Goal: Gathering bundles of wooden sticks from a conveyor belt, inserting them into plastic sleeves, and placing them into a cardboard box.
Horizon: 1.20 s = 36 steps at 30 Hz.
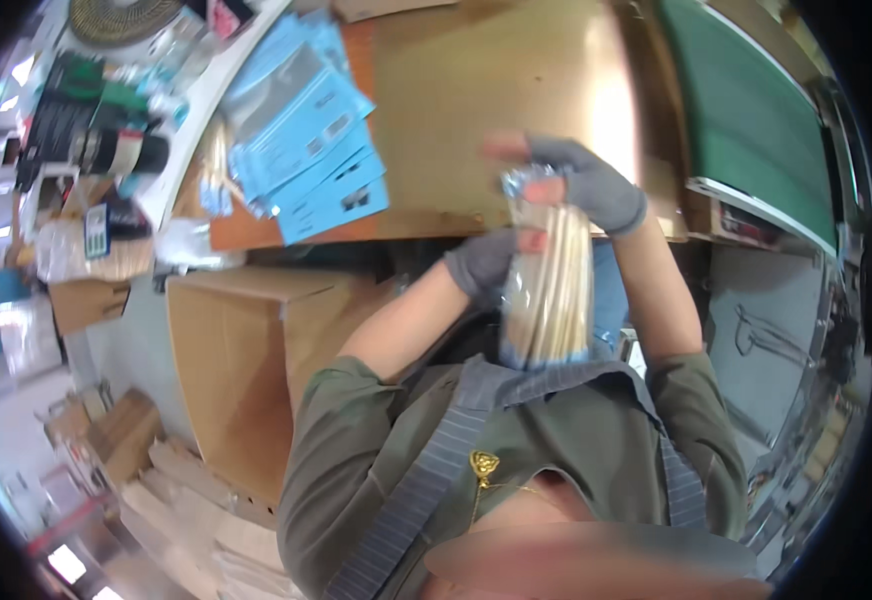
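In front of my chest a clear plastic bag of long pale sticks (553, 285) hangs upright, its bottom edge bluish. My left hand (484, 262), in a grey fingerless glove, is closed on the bag's upper left side, thumb over the plastic. My right hand (588, 185), gloved the same way, is at the bag's top end. Its thumb lies across the plastic and its forefinger sticks out to the left, blurred by motion. Part of the bag's top is hidden behind the right thumb.
Blue printed packets (321, 150) overlap on the table (456, 110) at far left, beside a few more sticks (218, 170). A large open cardboard box (226, 370) stands to my left below the table edge. A green board (756, 120) is at right.
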Each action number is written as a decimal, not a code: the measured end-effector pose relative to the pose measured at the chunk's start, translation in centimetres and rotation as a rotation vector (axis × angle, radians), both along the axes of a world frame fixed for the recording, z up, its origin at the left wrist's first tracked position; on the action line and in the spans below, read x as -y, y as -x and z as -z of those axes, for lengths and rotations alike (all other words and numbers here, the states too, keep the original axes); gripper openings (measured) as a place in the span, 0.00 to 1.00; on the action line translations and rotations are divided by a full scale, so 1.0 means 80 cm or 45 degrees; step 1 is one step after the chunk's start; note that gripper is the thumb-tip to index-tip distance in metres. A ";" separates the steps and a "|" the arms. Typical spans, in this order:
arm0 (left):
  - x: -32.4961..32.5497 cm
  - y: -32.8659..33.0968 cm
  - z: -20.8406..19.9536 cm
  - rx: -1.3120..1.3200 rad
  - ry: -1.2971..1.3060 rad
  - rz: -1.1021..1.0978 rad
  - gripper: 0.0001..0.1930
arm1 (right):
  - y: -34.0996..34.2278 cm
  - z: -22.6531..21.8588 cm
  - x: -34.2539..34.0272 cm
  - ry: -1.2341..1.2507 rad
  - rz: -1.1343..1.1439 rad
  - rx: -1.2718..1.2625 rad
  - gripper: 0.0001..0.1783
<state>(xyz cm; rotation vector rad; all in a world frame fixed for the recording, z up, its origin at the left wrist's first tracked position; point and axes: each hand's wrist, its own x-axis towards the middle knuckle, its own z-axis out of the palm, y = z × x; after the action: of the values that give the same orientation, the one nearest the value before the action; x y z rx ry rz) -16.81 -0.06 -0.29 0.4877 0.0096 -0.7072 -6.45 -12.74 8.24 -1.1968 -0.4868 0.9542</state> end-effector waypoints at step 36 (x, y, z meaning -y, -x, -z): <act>-0.120 -0.059 0.053 0.876 -2.669 -0.518 0.09 | 0.050 0.028 -0.013 -0.140 0.001 -0.216 0.34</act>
<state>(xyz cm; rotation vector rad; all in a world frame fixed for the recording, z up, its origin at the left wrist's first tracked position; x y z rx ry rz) -12.07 9.55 -4.57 2.6149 0.2124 0.1871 -10.46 -11.66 5.99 -1.0077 -0.3977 1.0061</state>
